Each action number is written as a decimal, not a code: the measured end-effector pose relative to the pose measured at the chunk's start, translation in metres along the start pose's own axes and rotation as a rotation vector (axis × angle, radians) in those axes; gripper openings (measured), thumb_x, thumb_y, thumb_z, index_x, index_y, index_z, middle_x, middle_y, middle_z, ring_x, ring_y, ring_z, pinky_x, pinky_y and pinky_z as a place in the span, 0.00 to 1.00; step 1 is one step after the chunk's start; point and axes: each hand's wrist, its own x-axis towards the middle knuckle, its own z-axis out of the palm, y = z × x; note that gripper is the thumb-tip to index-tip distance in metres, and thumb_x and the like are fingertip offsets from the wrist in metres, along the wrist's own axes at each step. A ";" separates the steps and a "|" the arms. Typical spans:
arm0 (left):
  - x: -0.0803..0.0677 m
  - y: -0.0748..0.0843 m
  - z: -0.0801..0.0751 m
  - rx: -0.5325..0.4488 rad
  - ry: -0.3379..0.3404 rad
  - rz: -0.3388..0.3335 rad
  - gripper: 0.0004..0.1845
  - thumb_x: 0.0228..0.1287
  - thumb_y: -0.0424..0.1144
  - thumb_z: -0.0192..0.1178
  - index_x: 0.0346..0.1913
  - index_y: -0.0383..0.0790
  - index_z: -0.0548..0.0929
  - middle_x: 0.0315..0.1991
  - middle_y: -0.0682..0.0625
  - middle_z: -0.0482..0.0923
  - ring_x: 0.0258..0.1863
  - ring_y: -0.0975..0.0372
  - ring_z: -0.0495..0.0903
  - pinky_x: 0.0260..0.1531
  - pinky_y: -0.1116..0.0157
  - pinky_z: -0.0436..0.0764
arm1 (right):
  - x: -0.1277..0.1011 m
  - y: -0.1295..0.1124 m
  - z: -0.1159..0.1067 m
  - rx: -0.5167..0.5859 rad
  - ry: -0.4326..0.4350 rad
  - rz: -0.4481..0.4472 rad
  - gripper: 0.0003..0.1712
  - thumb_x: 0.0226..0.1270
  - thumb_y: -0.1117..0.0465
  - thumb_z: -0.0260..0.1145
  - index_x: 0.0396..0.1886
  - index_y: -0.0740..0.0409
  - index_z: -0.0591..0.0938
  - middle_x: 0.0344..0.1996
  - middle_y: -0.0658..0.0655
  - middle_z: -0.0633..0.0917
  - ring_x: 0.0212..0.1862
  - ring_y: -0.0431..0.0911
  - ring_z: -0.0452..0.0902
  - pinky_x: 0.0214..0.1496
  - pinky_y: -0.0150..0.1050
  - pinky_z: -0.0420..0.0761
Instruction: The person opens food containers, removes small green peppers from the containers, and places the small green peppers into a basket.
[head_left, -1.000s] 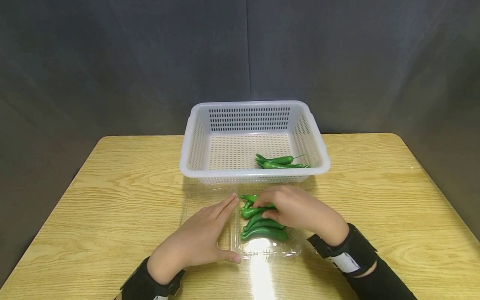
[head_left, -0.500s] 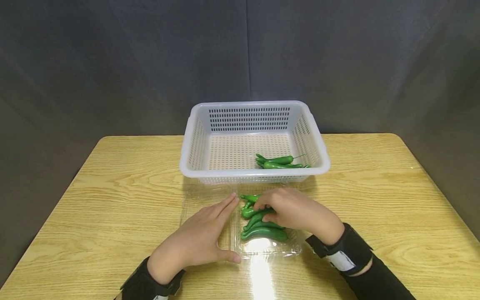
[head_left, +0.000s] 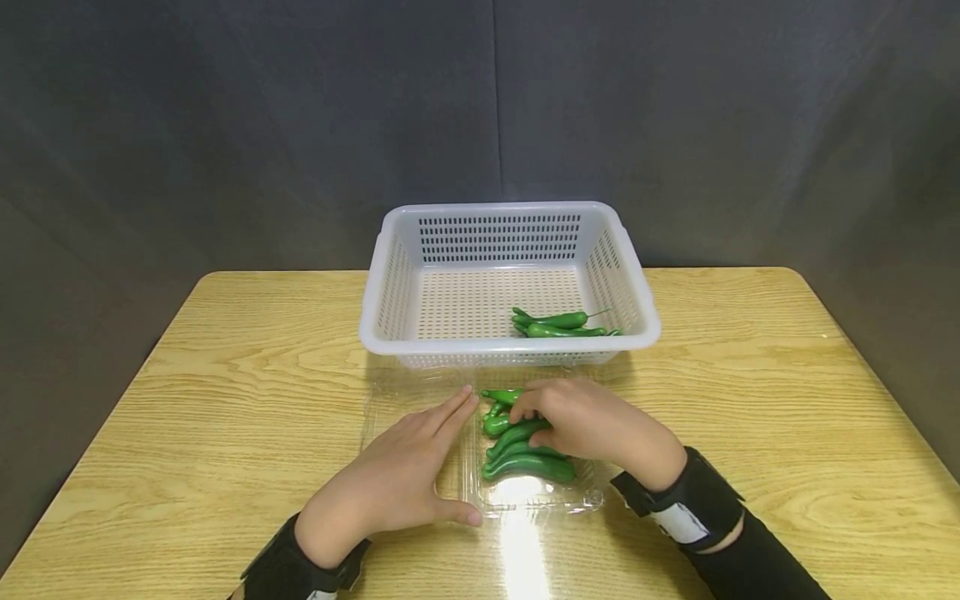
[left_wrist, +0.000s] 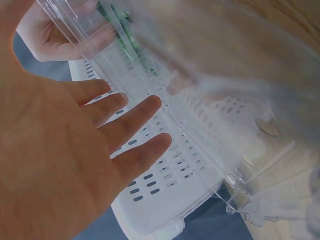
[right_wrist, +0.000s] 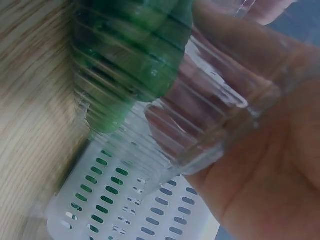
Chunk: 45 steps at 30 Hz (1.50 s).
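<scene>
A clear plastic clamshell box (head_left: pixel 588 500) lies opened on the table, its lid half (head_left: pixel 386 400) to the left. Several green chili peppers (head_left: pixel 528 467) lie side by side in the right half. My right hand (head_left: pixel 588 417) reaches in from the right, fingers bent down and thumb opposed, pinching a chili pepper (head_left: pixel 497 426) whose right end it hides. Through the ribbed wall, the right wrist view shows those fingers beside the peppers (right_wrist: pixel 135 55). My left hand (head_left: pixel 397 479) lies over the lid half with straight fingers, fingertips and thumb along the hinge; its palm (left_wrist: pixel 55 145) fills the left wrist view.
Behind the box stands a white perforated basket (head_left: pixel 375 308), its front rim close to the box's back edge. More green chili peppers (head_left: pixel 562 325) lie in its front right corner. Wooden tabletop (head_left: pixel 225 400) extends to both sides, with a dark cloth wall (head_left: pixel 300 142) behind.
My right hand has shifted slightly within the box, its thumb and fingertips a little to the right, and the wrist slightly left. My left hand, the box and the basket have not moved.
</scene>
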 end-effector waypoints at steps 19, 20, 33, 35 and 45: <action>0.000 0.001 0.000 0.004 0.002 -0.005 0.65 0.48 0.69 0.69 0.80 0.43 0.44 0.80 0.49 0.39 0.76 0.54 0.48 0.73 0.49 0.53 | 0.000 -0.003 -0.002 -0.005 -0.012 0.020 0.17 0.49 0.66 0.80 0.41 0.55 0.88 0.31 0.45 0.81 0.31 0.38 0.74 0.35 0.33 0.78; 0.000 0.001 0.000 0.005 0.002 -0.006 0.65 0.48 0.69 0.69 0.80 0.43 0.44 0.80 0.49 0.39 0.76 0.54 0.48 0.73 0.49 0.53 | 0.000 -0.003 -0.002 -0.006 -0.011 0.019 0.17 0.49 0.66 0.80 0.41 0.55 0.88 0.30 0.45 0.80 0.31 0.38 0.73 0.35 0.33 0.77; 0.000 0.001 0.000 0.010 0.000 -0.010 0.65 0.48 0.69 0.68 0.80 0.43 0.44 0.80 0.49 0.39 0.76 0.54 0.49 0.73 0.50 0.53 | -0.001 -0.005 -0.002 -0.030 -0.036 0.049 0.14 0.51 0.65 0.79 0.39 0.55 0.88 0.31 0.46 0.80 0.31 0.38 0.74 0.35 0.34 0.78; 0.000 0.001 0.000 0.011 0.000 -0.011 0.65 0.48 0.69 0.68 0.80 0.43 0.44 0.80 0.49 0.39 0.76 0.55 0.48 0.73 0.50 0.53 | -0.001 -0.005 -0.002 -0.032 -0.032 0.041 0.13 0.51 0.65 0.79 0.38 0.56 0.88 0.32 0.46 0.81 0.31 0.38 0.75 0.37 0.34 0.79; 0.000 0.000 0.000 0.007 0.001 -0.006 0.65 0.48 0.70 0.68 0.80 0.43 0.44 0.80 0.49 0.39 0.76 0.54 0.49 0.73 0.49 0.53 | 0.000 -0.006 -0.003 -0.024 -0.014 0.021 0.12 0.53 0.65 0.78 0.39 0.56 0.88 0.38 0.50 0.87 0.41 0.43 0.82 0.46 0.39 0.82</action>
